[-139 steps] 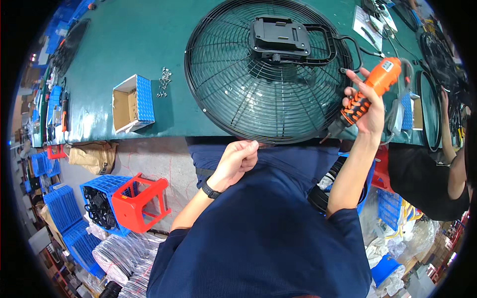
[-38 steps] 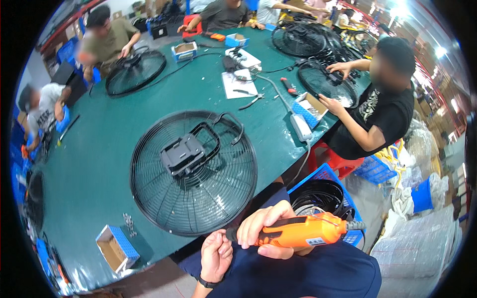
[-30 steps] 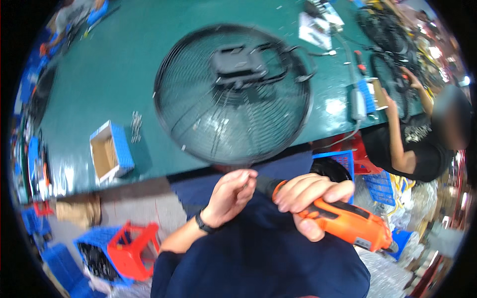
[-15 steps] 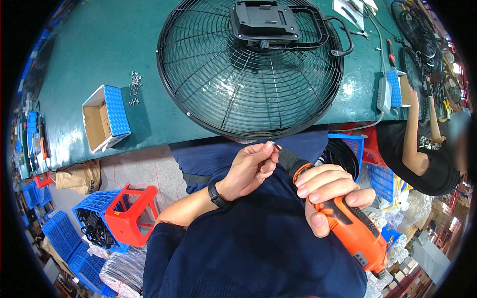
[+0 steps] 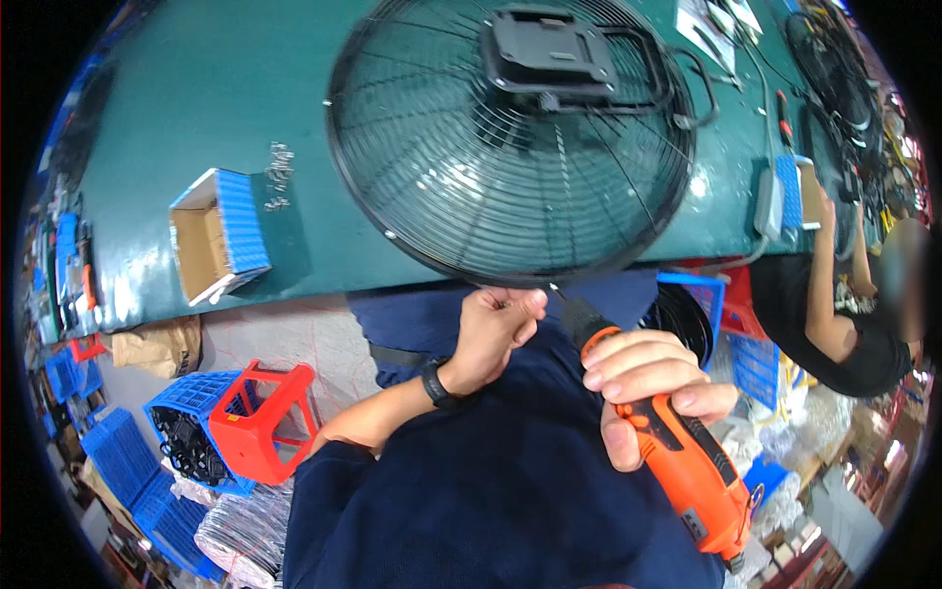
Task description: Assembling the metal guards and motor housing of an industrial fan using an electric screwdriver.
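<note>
A black fan (image 5: pixel 510 187) lies on the green table, its wire guard up and a dark housing (image 5: pixel 549 49) with a bent handle on top. My right hand (image 5: pixel 662 383) is wrapped around an orange electric screwdriver (image 5: pixel 702 481). Its black nose points up and left at the guard's near rim, and a small bright screw (image 5: pixel 554 287) shows at the bit's tip, by the rim. Just left of that tip, my left hand (image 5: pixel 496 334) has thumb and fingers pinched together under the rim. Whatever they may grip is hidden.
Left of the fan, an open blue-and-white cardboard box (image 5: pixel 221 236) stands beside loose screws (image 5: pixel 279 177). A red-handled tool (image 5: pixel 783 118) and a white adapter (image 5: pixel 769 206) lie on the right. Another person's arm (image 5: pixel 829 285) reaches in there. A red stool (image 5: pixel 263 417) is below left.
The screwdriver tip and my left fingers have come up against the fan's near rim. My fingers have parted from the bit's tip. The whole scene has shifted slightly right and down.
</note>
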A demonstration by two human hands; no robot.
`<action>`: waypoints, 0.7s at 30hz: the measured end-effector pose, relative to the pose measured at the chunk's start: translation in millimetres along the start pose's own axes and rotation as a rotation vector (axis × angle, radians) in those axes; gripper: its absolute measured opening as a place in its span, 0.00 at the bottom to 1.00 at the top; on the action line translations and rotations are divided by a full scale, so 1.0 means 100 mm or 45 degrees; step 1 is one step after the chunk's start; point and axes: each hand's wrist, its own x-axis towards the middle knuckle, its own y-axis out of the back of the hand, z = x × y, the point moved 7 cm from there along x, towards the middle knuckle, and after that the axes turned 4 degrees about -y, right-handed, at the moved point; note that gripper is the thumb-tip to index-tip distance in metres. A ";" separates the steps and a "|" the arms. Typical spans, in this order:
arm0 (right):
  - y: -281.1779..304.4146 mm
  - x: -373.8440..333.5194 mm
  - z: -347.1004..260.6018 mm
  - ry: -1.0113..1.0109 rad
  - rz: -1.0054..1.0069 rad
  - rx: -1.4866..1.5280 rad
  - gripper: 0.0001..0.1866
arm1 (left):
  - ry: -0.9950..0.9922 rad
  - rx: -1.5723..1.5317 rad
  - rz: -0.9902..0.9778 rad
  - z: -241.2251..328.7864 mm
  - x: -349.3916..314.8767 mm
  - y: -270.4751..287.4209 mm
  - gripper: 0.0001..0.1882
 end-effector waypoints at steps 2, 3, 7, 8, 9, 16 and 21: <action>-0.08 0.05 0.03 -0.038 0.001 -0.019 0.32 | -0.134 0.006 0.185 0.12 -0.04 0.11 0.05; -0.11 0.07 0.02 -0.037 0.060 -0.078 0.31 | -0.191 0.123 0.173 0.10 -0.01 0.17 0.07; -0.21 0.08 0.05 -0.125 0.057 -0.228 0.28 | -0.324 0.328 0.129 0.15 -0.03 0.11 0.10; -0.20 0.09 0.06 -0.186 0.042 -0.279 0.28 | -0.286 0.364 0.069 0.12 -0.01 0.11 0.11; -0.20 0.07 0.10 -0.236 0.050 -0.266 0.28 | -0.313 0.376 0.080 0.08 0.01 0.15 0.11; -0.14 0.15 0.16 -0.232 -0.042 -0.186 0.23 | -0.304 0.333 0.139 0.11 0.01 0.06 0.11; -0.10 0.32 0.27 -0.316 -0.094 0.043 0.22 | -0.351 0.406 0.241 0.34 -0.06 0.07 0.12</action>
